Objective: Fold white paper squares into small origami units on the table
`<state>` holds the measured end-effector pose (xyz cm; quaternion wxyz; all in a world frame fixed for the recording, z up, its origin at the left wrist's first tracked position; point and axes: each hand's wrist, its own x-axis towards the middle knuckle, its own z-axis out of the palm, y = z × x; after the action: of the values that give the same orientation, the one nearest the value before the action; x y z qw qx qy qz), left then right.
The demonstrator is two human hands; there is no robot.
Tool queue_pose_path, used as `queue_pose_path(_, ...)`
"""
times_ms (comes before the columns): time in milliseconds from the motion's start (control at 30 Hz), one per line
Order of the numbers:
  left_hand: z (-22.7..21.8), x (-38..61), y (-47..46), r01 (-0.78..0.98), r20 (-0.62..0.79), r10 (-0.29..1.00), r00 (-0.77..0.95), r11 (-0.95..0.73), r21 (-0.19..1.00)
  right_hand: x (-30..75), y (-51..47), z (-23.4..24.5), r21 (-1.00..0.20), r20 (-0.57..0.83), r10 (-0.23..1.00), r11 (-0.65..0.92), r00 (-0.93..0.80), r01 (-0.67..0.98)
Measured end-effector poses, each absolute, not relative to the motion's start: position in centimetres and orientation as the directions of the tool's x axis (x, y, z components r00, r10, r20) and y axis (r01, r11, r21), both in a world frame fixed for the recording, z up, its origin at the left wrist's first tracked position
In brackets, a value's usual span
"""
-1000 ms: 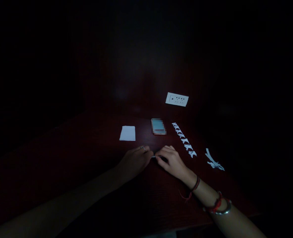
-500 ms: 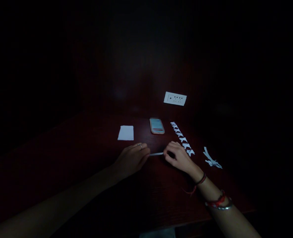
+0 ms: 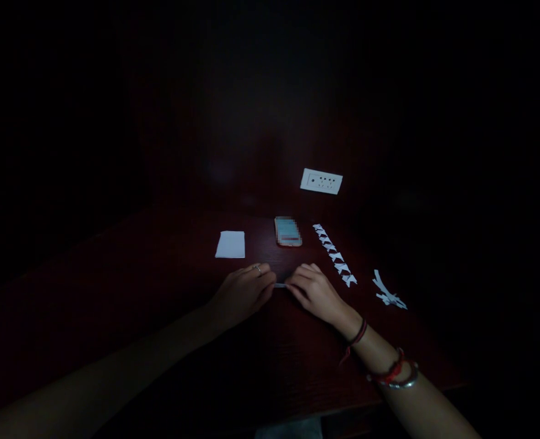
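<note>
In the head view, the left hand (image 3: pixel 242 292) and right hand (image 3: pixel 315 292) are pinching one white strip (image 3: pixel 280 285), which is running crosswise between their fingers (image 3: pixel 266 280), both equally near. Beyond the fingers, one paper square (image 3: pixel 230 244), one blurred blue rectangle (image 3: pixel 288 231) and one folded row (image 3: pixel 332 251) are lying on the desk (image 3: pixel 306 360); rightward, loose strips (image 3: pixel 387 296) are overlapping uncountably.
</note>
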<state>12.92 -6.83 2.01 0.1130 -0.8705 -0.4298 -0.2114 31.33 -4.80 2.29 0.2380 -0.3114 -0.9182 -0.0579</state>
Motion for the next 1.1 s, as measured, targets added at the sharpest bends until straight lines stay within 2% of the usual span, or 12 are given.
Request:
queue_pose_path(367,2.1,12.4,-6.2,0.762,0.468,0.66,0.587,-0.646,-0.047,31.5,-4.6,2.3,0.071,0.49,0.54,0.757,-0.684,0.649)
queue_pose_path(600,3.5,8.0,-4.2,0.742,0.345,0.677,0.65,-0.663,-0.098,33.2,-3.4,1.9,0.01,0.515,0.601,0.709,-0.611,0.705)
queue_pose_path(667,3.7,6.6,-3.4,0.776,0.334,0.711,0.619,-0.62,-0.117,33.8,-3.0,1.6,-0.016,0.513,0.617,0.702,-0.597,0.712)
queue_pose_path(767,3.6,6.1,-2.9,0.818,0.363,0.749,0.555,-0.57,-0.074,33.9,-2.7,1.2,-0.042,0.477,0.603,0.742,-0.64,0.669)
queue_pose_path(867,2.8,7.7,-3.7,0.726,0.369,0.681,0.633,-0.687,0.022,33.5,-3.0,1.0,-0.102,0.367,0.535,0.836,-0.761,0.539)
queue_pose_path(967,1.6,9.6,-4.9,0.586,0.313,0.58,0.752,-0.806,0.084,33.3,-3.2,0.8,-0.237,0.315,0.506,0.861,-0.803,0.449)
queue_pose_path(1033,0.8,10.4,-5.6,0.537,0.268,0.535,0.801,-0.84,0.071,33.5,-3.0,0.6,-0.32,0.353,0.561,0.825,-0.749,0.466)
queue_pose_path(1100,0.3,10.8,-6.0,0.547,0.269,0.546,0.793,-0.833,0.078,33.9,-2.5,0.2,-0.39,0.408,0.664,0.747,-0.626,0.538)
